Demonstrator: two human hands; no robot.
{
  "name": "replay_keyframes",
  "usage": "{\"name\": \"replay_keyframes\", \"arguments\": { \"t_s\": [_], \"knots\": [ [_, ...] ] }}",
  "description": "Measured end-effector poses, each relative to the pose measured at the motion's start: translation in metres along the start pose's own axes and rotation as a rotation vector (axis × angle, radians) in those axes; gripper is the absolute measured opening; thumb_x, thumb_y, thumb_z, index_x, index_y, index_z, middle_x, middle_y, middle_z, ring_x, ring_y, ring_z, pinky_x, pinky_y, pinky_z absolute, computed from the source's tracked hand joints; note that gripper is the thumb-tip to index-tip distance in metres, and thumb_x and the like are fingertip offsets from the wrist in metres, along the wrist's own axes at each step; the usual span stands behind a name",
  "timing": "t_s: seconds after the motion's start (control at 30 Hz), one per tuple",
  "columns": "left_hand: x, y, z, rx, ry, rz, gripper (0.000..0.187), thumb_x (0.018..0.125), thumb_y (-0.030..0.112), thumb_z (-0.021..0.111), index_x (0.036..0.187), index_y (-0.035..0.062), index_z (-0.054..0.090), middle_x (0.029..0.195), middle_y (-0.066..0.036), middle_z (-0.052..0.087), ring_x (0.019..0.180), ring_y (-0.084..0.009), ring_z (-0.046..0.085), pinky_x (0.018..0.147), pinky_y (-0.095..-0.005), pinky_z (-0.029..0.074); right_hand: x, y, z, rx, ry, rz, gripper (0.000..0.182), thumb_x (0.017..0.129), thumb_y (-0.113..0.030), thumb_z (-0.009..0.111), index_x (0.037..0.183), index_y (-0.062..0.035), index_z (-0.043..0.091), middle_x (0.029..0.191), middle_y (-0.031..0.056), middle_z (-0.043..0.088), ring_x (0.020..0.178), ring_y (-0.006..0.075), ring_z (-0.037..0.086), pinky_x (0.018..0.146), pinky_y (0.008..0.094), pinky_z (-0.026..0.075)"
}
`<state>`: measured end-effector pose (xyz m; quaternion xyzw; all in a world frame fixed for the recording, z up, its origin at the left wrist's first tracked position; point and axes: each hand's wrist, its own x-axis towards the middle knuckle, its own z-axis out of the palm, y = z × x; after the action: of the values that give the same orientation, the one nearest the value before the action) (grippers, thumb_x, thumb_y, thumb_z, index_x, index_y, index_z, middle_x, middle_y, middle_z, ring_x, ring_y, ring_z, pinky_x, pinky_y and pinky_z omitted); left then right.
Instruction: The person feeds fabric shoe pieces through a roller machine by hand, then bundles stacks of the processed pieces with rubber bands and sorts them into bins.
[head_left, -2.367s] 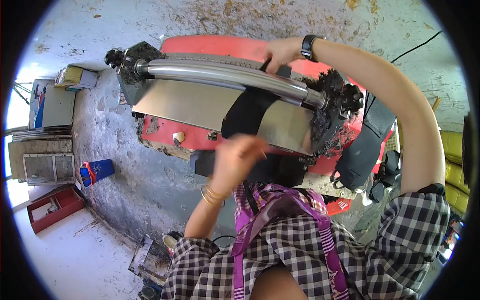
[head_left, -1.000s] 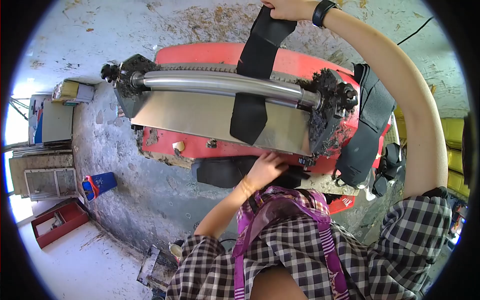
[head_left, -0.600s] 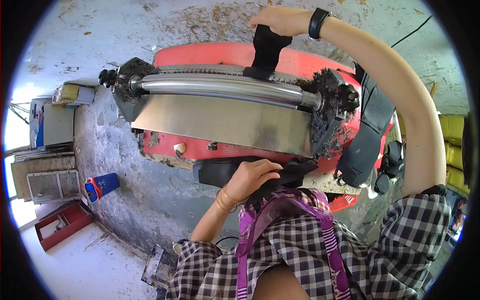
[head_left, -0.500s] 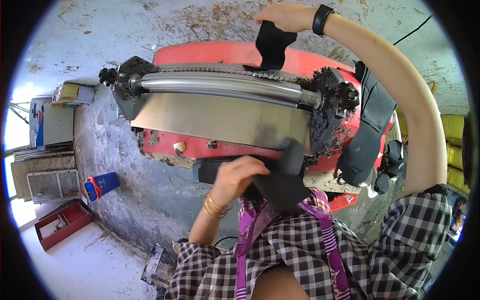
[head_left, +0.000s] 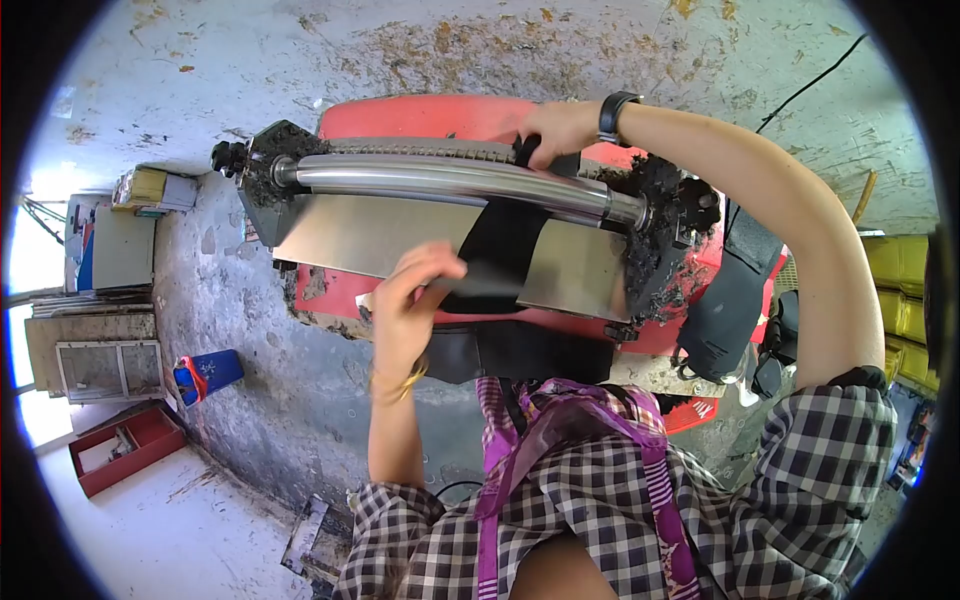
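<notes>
1 flat black strip (head_left: 505, 245) crosses the smooth metal plate (head_left: 375, 235).

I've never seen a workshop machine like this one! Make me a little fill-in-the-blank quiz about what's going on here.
1. The hand at the far side of the metal roller is the person's ____ one.
2. The gold-coloured bangles circle the person's ____ wrist.
3. The strip lying over the metal plate is ____ in colour.
4. The machine's painted body is ____ in colour.

Missing words: right; left; black; red.
</notes>
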<state>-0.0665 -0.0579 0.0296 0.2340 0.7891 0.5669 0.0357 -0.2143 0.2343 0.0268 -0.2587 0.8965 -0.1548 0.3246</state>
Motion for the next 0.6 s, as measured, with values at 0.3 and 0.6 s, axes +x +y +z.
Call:
{"name": "replay_keyframes", "arguments": {
  "t_s": [0.3, 0.6],
  "knots": [
    [-0.025, 0.054, -0.008, -0.244, -0.232, 0.021, 0.02, 0.077, -0.002, 0.06, 0.095, -0.0026, 0.067, 0.085, -0.014, 0.066, 0.077, -0.0238, 0.064, 0.072, -0.0307, 0.05, -0.021, 0.033, -0.091, -0.268, 0.42, -0.016, 0.024, 0.08, -0.018, 0.063, 0.096, 0.0004, 0.063, 0.089, 0.0179, 0.065, 0.079, 0.032, 0.061, 0.069, 0.0424, 0.047],
    [-0.01, 0.01, 0.032, 0.207, -0.205, -0.486, 0.045, 0.075, 0.012, 0.073, 0.115, 0.0024, 0.055, 0.059, -0.014, 0.051, 0.05, -0.0256, 0.046, 0.053, -0.0338, 0.04, -0.013, 0.034, -0.104, -0.355, 0.525, -0.237, 0.012, 0.083, -0.01, 0.055, 0.087, -0.0001, 0.061, 0.082, 0.0188, 0.061, 0.079, 0.0347, 0.059, 0.066, 0.0462, 0.046]
  ]
}}
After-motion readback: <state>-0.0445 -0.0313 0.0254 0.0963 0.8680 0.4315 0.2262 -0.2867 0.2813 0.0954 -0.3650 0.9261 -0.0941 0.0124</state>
